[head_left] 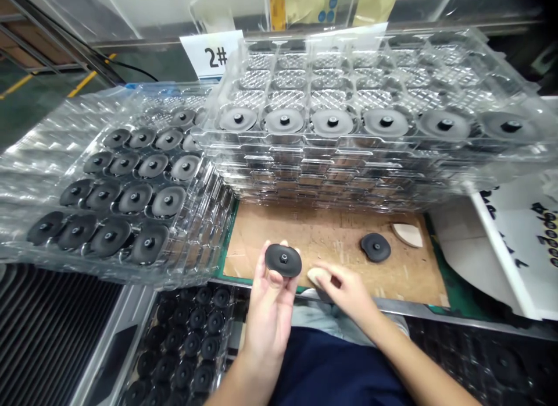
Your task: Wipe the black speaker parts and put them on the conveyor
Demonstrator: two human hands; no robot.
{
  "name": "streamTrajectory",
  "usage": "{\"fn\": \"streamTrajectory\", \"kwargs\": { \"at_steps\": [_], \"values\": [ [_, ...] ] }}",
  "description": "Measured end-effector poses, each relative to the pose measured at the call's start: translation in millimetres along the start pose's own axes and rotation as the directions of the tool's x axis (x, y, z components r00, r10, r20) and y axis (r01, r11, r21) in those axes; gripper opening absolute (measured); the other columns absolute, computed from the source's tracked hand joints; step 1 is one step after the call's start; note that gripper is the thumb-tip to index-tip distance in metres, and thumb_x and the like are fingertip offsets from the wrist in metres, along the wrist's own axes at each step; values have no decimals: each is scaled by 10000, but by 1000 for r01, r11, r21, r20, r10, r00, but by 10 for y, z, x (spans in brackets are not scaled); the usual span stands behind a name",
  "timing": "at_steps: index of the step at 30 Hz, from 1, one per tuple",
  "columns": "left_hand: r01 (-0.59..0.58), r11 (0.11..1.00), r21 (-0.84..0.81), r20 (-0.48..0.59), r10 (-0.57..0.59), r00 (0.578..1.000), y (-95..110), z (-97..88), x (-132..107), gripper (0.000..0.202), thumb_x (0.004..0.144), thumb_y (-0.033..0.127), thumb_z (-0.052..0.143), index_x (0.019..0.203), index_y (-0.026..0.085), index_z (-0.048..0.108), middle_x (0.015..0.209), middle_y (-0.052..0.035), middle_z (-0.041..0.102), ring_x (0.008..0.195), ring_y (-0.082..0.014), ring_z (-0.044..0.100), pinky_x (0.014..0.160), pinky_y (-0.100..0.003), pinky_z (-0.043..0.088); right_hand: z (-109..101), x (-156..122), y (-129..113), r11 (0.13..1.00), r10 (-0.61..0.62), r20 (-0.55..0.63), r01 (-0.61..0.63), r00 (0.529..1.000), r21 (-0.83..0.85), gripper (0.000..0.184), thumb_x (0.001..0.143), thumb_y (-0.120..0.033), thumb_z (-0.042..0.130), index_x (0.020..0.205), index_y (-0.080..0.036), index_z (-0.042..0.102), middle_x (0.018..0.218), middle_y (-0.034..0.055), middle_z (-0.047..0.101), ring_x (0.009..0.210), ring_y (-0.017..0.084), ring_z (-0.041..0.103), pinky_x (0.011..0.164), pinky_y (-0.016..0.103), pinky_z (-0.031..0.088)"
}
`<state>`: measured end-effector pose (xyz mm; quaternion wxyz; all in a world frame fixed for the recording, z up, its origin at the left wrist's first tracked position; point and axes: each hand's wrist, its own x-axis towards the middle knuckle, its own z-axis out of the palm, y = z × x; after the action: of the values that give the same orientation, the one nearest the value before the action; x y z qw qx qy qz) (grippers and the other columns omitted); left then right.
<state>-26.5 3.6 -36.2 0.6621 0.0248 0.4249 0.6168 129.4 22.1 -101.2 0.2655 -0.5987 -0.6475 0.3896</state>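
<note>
My left hand (272,295) is closed around a black oval disc (283,260) with a small raised knob at its centre, held knob side up above the brown board. Just to the right, my right hand (342,287) pinches a cream-coloured pad (318,276) near the board's front edge. The pad is apart from the disc and partly hidden by the fingers. A second black disc (375,247) lies on the board, knob up. Close to it rests a cream wedge-shaped piece (408,235).
Behind the brown board (335,225) rises a stack of clear plastic trays (331,161), its front row filled with discs. Another tray stack (196,231) with discs stands left. A white bin (492,237) is at the right. Below left sits a tray of black discs (192,339).
</note>
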Motion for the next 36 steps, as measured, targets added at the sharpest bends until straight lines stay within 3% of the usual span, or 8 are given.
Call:
{"fn": "streamTrajectory", "kwargs": {
  "at_steps": [4,9,13,15,19,24,28,36],
  "values": [
    [45,998,41,48,-47,998,7,31,-25,519,709,280,713,1195,258,533,1232,-88,594,1148,-251,542,970,-341,444,-155,-56,-205,999,-16,46,14,999,46,238,809,-302,528,936,-194,698,901,45,725,790,194,667,683,293,526],
    [64,991,121,191,-87,978,9,75,-60,520,670,324,738,1157,234,581,1129,-75,649,1019,-210,611,803,-233,517,-486,3,-970,960,-235,-217,261,947,97,268,866,-264,491,1110,-214,589,1050,49,668,905,183,610,770,315,461],
    [152,974,168,185,-183,966,50,62,-85,500,636,297,767,1111,270,613,1118,-37,657,976,-186,625,794,-219,515,-536,-41,-1276,899,-433,70,425,899,100,234,863,-127,455,1045,-184,591,919,22,685,769,140,593,707,291,417],
    [138,976,171,172,-167,971,63,65,-95,555,565,297,810,1088,276,626,1112,-23,658,961,-184,627,797,-215,510,-532,-36,-1282,905,-426,185,417,886,85,212,864,-122,458,1003,-191,603,894,5,684,736,131,585,695,282,400],
    [144,964,223,220,-193,956,76,103,-122,588,532,373,814,1074,220,645,1001,-60,695,939,-220,633,818,-262,508,-504,-69,-1241,882,-471,-87,466,878,-75,238,884,-140,399,1038,-123,579,932,86,668,777,179,560,718,325,384],
    [151,973,176,241,-191,951,108,158,-158,559,511,284,837,1040,276,657,1044,-15,693,918,-189,647,823,-241,505,-521,-169,-1252,849,-528,42,527,848,32,208,857,-100,436,1007,-124,578,849,51,664,692,142,538,649,280,389],
    [201,954,221,249,-254,935,92,198,-199,476,547,294,818,997,224,681,900,-34,718,849,-186,657,823,-266,508,-521,-133,-1285,856,-517,-137,508,845,-97,233,877,-124,407,1040,-84,568,920,101,658,736,176,530,676,320,378],
    [177,974,144,295,-212,932,177,231,-199,571,460,262,854,1003,261,678,1041,1,697,933,-149,639,815,-174,490,-728,-381,-1104,890,-442,22,442,897,-112,208,854,-88,443,1022,-146,552,798,22,631,670,138,519,649,289,369]
  ]
}}
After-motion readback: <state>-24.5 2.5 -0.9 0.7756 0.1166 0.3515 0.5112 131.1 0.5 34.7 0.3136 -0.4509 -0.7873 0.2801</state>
